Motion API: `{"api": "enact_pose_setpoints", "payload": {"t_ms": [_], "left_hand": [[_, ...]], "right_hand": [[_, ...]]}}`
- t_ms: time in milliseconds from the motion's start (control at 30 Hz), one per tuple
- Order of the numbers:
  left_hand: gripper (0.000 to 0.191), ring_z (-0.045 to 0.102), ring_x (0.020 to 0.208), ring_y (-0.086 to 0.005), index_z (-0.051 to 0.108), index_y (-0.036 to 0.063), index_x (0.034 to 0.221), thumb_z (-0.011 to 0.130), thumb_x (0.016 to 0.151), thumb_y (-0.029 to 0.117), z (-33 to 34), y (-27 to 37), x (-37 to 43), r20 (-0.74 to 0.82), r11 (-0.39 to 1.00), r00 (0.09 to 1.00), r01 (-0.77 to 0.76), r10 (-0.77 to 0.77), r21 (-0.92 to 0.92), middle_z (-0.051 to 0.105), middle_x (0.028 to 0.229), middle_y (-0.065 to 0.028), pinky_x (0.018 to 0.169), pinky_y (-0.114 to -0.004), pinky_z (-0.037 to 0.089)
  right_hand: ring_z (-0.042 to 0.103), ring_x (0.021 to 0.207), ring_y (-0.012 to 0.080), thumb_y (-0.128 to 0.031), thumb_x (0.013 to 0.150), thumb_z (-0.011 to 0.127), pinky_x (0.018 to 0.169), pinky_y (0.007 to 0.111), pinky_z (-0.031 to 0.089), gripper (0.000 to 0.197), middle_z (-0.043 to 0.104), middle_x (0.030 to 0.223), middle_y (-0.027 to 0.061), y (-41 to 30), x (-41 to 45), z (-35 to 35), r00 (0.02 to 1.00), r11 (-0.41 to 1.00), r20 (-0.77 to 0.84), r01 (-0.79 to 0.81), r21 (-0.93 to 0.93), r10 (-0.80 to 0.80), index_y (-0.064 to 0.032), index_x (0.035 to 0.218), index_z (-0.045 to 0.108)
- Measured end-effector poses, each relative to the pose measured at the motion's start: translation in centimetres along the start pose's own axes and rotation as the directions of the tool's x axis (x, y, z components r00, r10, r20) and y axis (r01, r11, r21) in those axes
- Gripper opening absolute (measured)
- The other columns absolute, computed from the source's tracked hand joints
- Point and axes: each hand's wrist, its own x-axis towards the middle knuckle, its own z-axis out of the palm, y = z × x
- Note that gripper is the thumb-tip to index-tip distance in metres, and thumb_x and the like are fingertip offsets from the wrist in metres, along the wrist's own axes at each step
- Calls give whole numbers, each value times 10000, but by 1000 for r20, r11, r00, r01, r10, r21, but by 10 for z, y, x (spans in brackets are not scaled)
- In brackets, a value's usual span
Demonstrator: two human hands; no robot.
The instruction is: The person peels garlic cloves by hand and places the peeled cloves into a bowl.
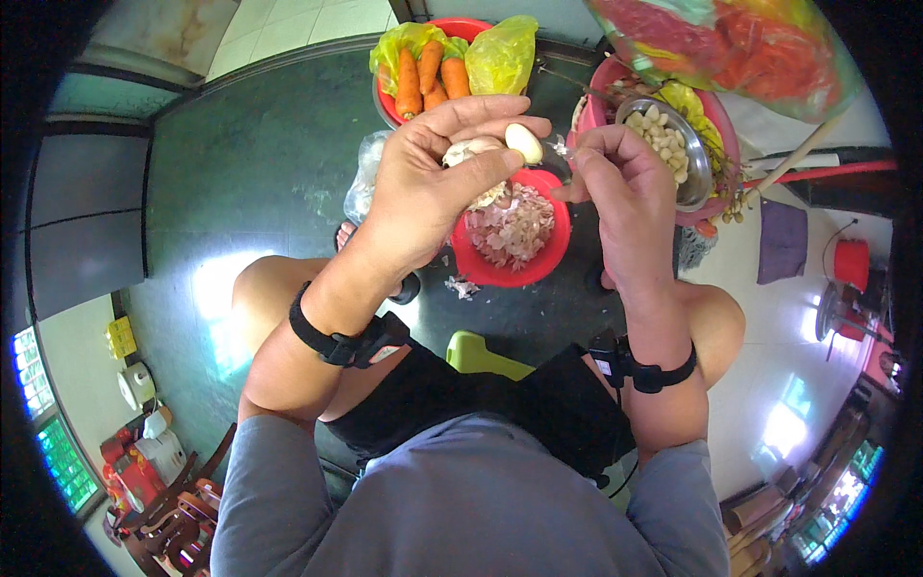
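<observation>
My left hand [451,173] holds a peeled garlic clove [523,143] between thumb and fingers, with a garlic bulb [472,150] against its palm. Close by on the right, my right hand [626,189] pinches a thin scrap of garlic skin [559,147] between its fingertips. Below both hands a red plastic bowl [551,261] on the floor holds a heap of pinkish garlic skins [513,229]. A steel bowl [698,189] of peeled cloves [660,137] rests on a pink basin [728,122] beyond my right hand.
Carrots [408,83] and a yellow-green plastic bag [502,56] fill a red basin at the top. A clear bag [364,177] lies left of the bowl. Loose skins [461,287] are on the dark floor. A green plastic stool [469,352] shows between the legs. A large filled bag [735,50] hangs upper right.
</observation>
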Motion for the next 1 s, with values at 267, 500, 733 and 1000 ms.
{"api": "enact_pose_setpoints", "payload": {"t_ms": [267,500,733,1000], "left_hand": [[356,658,883,-172,574,5,1342,583,1006,125,-15,-2,6,129,750,933,347,-334,-563,643,1267,-213,589,-202,496],[349,637,846,-164,577,-8,1323,568,993,105,-9,0,5,168,696,901,418,-401,-584,661,1202,-193,524,-207,452],[364,646,856,-160,579,-38,1324,561,981,82,-8,-5,4,192,693,893,438,-406,-572,668,1155,-150,540,-218,459],[360,694,864,-150,601,-36,1322,580,978,68,-3,-7,2,168,792,914,404,-370,-458,700,1070,-111,566,-214,506]], "right_hand": [[522,612,45,-34,882,666,560,239,415,51,586,699,5,-4,1,-10,994,927,106,35,-373,4,-14,886,619],[592,622,132,24,820,706,590,279,475,94,629,743,59,-3,-4,1,973,921,90,229,-316,-211,-16,891,659],[639,686,142,20,813,737,561,252,510,137,658,861,70,-12,-7,7,861,784,120,501,-367,-494,-32,939,721],[588,637,85,55,823,735,529,215,467,140,646,882,60,-8,-8,8,840,747,115,526,-406,-530,-15,943,722]]}}
